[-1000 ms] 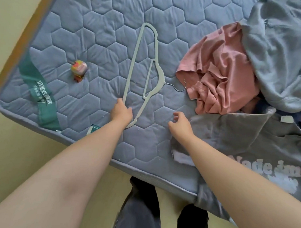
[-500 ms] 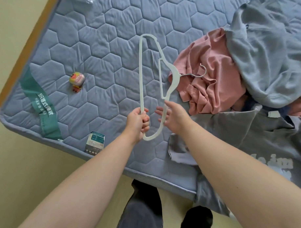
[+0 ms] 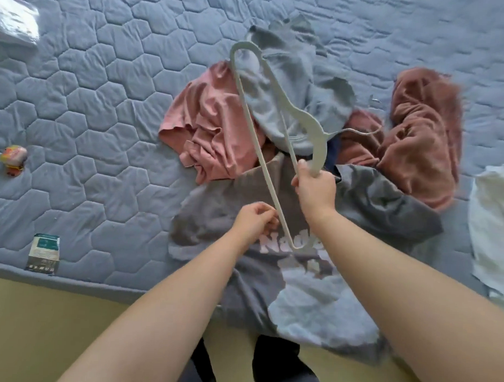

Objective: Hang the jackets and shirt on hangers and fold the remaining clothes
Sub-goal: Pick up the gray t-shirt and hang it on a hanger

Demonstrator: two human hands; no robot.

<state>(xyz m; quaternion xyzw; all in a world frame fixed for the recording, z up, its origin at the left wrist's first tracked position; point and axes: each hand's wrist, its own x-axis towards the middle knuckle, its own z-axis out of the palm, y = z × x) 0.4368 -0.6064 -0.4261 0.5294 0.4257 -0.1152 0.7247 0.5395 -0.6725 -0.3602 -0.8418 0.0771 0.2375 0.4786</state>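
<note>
A white plastic hanger [image 3: 249,113] with a thin metal hook is held up over the clothes pile. My right hand [image 3: 315,190] grips it at the shoulder near the neck. My left hand [image 3: 254,221] has its fingers curled against the long bottom bar near the lower end. Under the hands lies a dark grey sweatshirt [image 3: 367,200] with pale lettering, hanging over the mattress edge. Behind it are a pink shirt [image 3: 213,123], a light grey-blue hoodie [image 3: 288,86] and a rust-coloured garment [image 3: 424,125].
Everything lies on a blue quilted mattress [image 3: 105,100]. A white garment [image 3: 495,228] is at the right edge. On the left are a small colourful toy [image 3: 13,155], a little green-and-white box [image 3: 43,253] and a clear plastic bag [image 3: 14,22]. Yellow floor runs below the mattress edge.
The hanger was lifted off the mattress and carried right over the clothes. My right hand moved up to its shoulder. The view shifted right, showing more garments.
</note>
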